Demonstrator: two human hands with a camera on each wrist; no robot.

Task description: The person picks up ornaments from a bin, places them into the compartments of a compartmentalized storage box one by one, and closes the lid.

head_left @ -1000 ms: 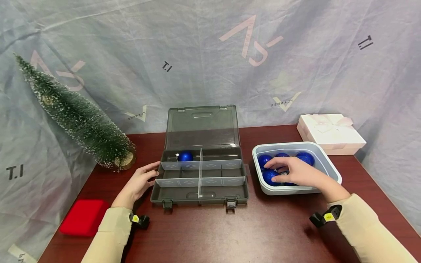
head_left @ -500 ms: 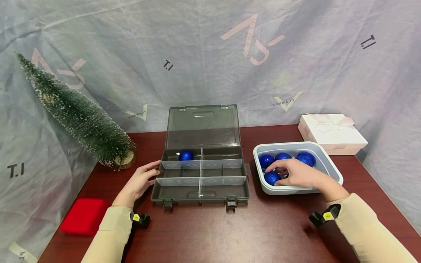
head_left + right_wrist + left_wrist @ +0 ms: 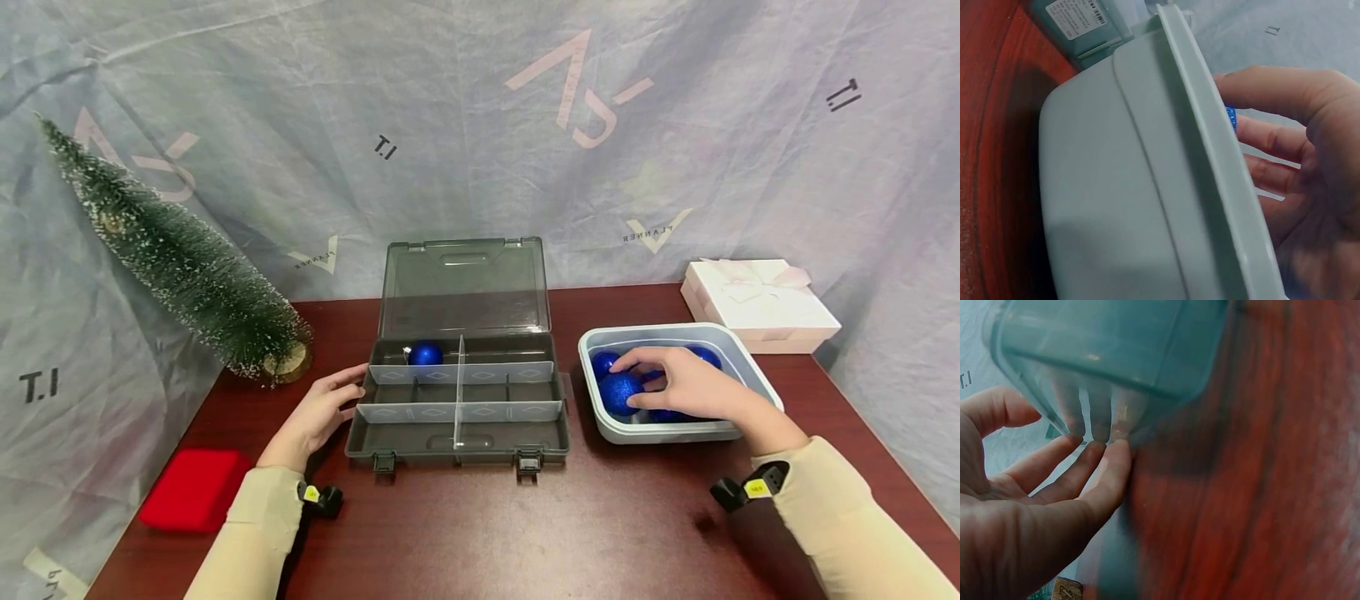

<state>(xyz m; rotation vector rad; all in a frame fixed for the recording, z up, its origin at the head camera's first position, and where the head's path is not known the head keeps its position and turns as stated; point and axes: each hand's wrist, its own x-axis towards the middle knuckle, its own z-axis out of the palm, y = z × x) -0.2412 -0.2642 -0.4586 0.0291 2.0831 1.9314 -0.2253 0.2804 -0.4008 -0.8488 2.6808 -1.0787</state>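
My right hand [image 3: 686, 385] reaches into the pale blue plastic tub [image 3: 750, 367] and pinches a glittery blue Christmas ball [image 3: 619, 395] between thumb and fingers. Only a sliver of that ball shows past the rim in the right wrist view. Other blue balls lie in the tub, partly hidden by the hand. A smoky, see-through compartment box [image 3: 510, 437] stands with its lid [image 3: 463, 287] raised, and one shiny blue ball [image 3: 426, 354] sits in its back left compartment. With fingers extended, my left hand [image 3: 318, 417] touches the box's left side, as the left wrist view also shows.
A frosted mini Christmas tree [image 3: 187, 258] on a wooden base leans at the back left. Nearer on the left lies a red box [image 3: 197, 490]. A white gift box [image 3: 757, 300] with a ribbon stands behind the tub, and a cloth backdrop [image 3: 465, 125] rises behind the table.
My right hand has closed on the glittery ball and lifted it slightly within the tub. The left hand stays against the compartment box.
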